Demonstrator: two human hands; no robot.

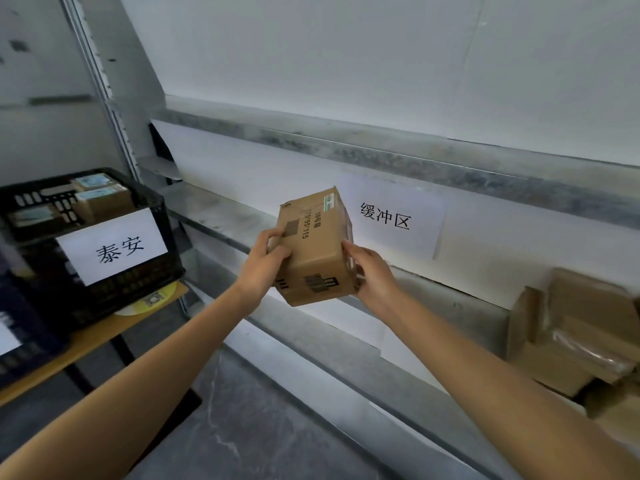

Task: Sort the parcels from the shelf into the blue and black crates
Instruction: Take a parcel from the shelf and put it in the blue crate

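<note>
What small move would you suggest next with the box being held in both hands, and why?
Probably tilt the cardboard box toward the camera: both the left hand and right hand grip it in mid-air, yet its shipping label sits on the far top edge, unreadable, so the black crate cannot be chosen yet.

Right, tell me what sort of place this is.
Probably a courier parcel-sorting room. A paper sign reading 缓冲区 hangs behind the metal shelving, a black crate labelled 泰安 holds boxes, and a barcoded cardboard parcel is held up, with more parcels stacked at right.
</note>
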